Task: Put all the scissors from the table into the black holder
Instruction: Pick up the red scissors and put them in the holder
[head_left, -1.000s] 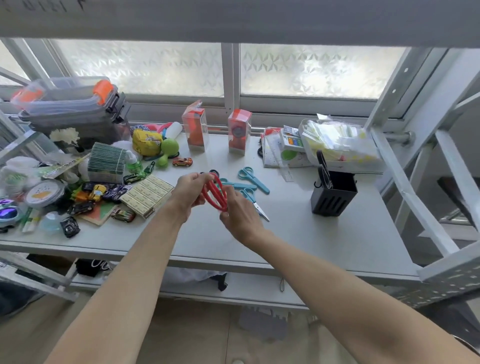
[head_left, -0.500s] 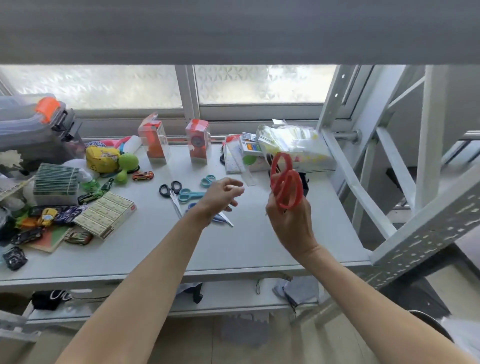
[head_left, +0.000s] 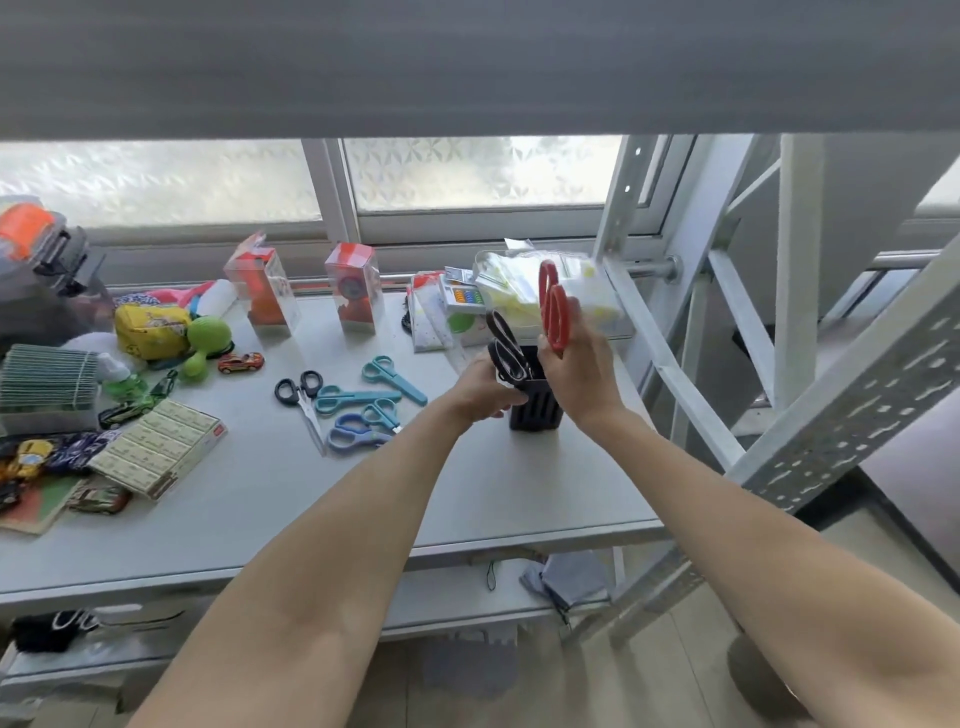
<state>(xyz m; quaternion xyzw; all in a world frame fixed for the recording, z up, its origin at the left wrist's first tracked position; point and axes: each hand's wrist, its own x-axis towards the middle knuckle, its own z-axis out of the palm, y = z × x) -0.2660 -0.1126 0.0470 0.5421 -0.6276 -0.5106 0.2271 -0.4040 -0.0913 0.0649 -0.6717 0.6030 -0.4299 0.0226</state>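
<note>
The black holder stands on the grey table at the right, with black-handled scissors upright in it. My left hand grips the holder's left side. My right hand holds red-handled scissors handles-up just above the holder's right side; their blades are hidden behind the hand. Several scissors lie left of the holder: a small black pair, teal pairs and a blue pair.
Toy cars, a green toy, boxes and card stacks crowd the table's left. Two clear red boxes and a plastic bag bin stand by the window. A white metal frame rises at the right edge.
My right hand carried the red scissors from mid-table to just above the holder. My left hand let go of them, reached right and took hold of the holder.
</note>
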